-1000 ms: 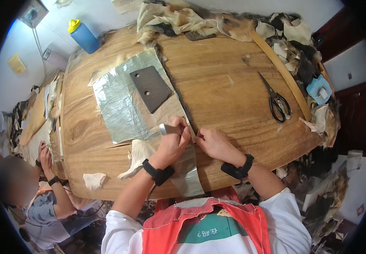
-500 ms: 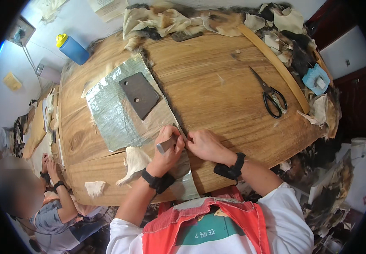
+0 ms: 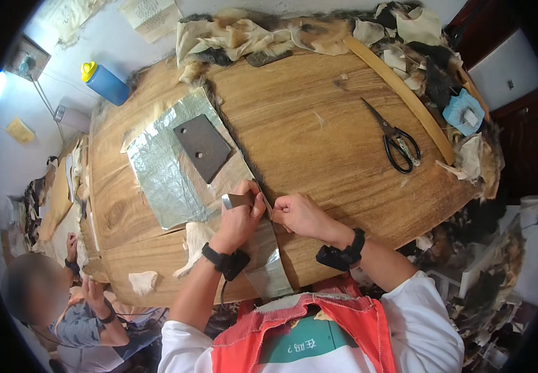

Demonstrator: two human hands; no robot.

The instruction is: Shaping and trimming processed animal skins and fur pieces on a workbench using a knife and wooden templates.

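Our left hand (image 3: 242, 216) grips a flat metal tool (image 3: 238, 200) near the front edge of the worktop (image 3: 325, 152); our right hand (image 3: 301, 215) beside is closed, on what we cannot tell.

Broad brown wooden tabletop (image 3: 331, 161), centre: smooth, visibly grained, soft sheen.
Crinkled silvery sheet (image 3: 160, 174), 9 o'clock: glossy, plastic-looking film.
Clear greyish strip (image 3: 274, 273), 6 o'clock: glossy film, plastic-looking.
Dark brown two-holed rectangular plate (image 3: 207, 143), 10 o'clock: matt, seemingly metal.
Flat silver-and-brown tool (image 3: 240, 200), 8 o'clock, near the centre: shiny metallic end, duller body.
Black-handled scissors (image 3: 389, 131), 2 o'clock: dark metal blades, smooth handles.
Long curved yellowish wooden strip (image 3: 401, 89), 2 o'clock: smooth, satiny.
Cream, brown and black fur pieces (image 3: 238, 37), 12 o'clock: rough hair, matt skin.
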